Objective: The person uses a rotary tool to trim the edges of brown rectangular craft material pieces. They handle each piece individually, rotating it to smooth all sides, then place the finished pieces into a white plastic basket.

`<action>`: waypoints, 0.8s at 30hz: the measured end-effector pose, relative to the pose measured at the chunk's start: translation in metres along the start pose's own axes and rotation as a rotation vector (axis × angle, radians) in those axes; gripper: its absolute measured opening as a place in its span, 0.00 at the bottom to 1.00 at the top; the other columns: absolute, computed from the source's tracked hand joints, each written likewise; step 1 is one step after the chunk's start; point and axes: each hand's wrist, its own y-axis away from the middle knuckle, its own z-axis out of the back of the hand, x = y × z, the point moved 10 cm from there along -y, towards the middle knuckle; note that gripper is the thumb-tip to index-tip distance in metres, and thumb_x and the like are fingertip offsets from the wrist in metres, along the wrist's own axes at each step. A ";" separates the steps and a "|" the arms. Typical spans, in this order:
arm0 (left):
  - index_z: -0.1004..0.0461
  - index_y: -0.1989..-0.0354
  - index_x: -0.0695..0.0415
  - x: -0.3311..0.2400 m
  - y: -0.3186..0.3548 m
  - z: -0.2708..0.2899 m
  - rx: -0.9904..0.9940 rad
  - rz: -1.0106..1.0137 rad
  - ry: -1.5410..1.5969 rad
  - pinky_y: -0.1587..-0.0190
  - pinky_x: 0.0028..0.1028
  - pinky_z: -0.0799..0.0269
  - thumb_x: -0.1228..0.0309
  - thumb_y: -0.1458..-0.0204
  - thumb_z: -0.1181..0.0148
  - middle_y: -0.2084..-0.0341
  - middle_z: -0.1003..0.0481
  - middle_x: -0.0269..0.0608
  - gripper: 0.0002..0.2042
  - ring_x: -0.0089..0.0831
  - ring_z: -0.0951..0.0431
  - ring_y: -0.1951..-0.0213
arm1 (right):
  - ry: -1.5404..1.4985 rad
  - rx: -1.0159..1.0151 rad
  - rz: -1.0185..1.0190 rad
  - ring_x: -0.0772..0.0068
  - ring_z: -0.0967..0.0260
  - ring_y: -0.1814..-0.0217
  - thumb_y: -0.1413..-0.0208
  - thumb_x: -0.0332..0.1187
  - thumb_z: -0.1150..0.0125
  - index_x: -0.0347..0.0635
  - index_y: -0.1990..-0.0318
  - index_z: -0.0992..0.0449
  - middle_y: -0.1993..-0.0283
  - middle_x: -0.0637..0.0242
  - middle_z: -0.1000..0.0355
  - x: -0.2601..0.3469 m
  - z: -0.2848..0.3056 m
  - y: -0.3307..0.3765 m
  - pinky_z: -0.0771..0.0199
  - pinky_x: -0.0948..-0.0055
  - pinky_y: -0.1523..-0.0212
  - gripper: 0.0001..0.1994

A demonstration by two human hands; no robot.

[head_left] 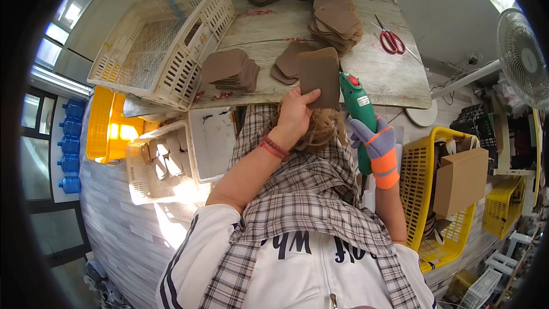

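My bare left hand [294,115] pinches a flat brown piece [319,80] with rounded corners, held upright at the table's near edge, thumb on its face. In a grey and orange glove, my right hand [376,142] wraps round a green handheld power tool [359,98] with a red button. The tool's upper end is close beside the piece's right edge; I cannot tell whether they touch. Brown strips of trimmings [320,133] lie on my plaid apron below the piece. A few similar pieces [286,60] rest just behind my left hand.
On the worn table [269,28] are stacks of brown pieces [231,70], a taller pile [336,20], red-handled scissors [391,40] and a white plastic crate [171,88]. Yellow baskets [420,177] stand at right, one with a cardboard box [460,180]. A fan [521,57] is far right.
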 end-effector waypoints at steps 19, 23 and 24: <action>0.29 0.50 0.65 -0.050 0.010 0.023 0.223 0.094 -0.694 0.56 0.22 0.27 0.83 0.51 0.46 0.60 0.23 0.38 0.17 0.21 0.24 0.61 | 0.178 0.158 -0.102 0.84 0.33 0.78 0.56 0.34 0.28 0.34 0.55 0.30 0.73 0.69 0.28 -0.014 0.016 0.028 0.32 0.83 0.78 0.22; 0.27 0.52 0.66 -0.046 0.016 0.021 0.250 0.150 -0.771 0.58 0.20 0.28 0.83 0.52 0.45 0.62 0.23 0.36 0.16 0.19 0.25 0.63 | 0.204 0.176 -0.060 0.84 0.33 0.77 0.56 0.34 0.28 0.33 0.53 0.30 0.72 0.69 0.28 -0.015 0.008 0.029 0.32 0.84 0.76 0.24; 0.27 0.53 0.66 -0.044 0.017 0.022 0.248 0.175 -0.779 0.58 0.20 0.28 0.83 0.53 0.44 0.62 0.23 0.36 0.16 0.19 0.24 0.63 | 0.186 0.176 -0.064 0.84 0.33 0.77 0.56 0.34 0.28 0.33 0.53 0.30 0.72 0.68 0.28 -0.019 0.008 0.028 0.32 0.84 0.76 0.24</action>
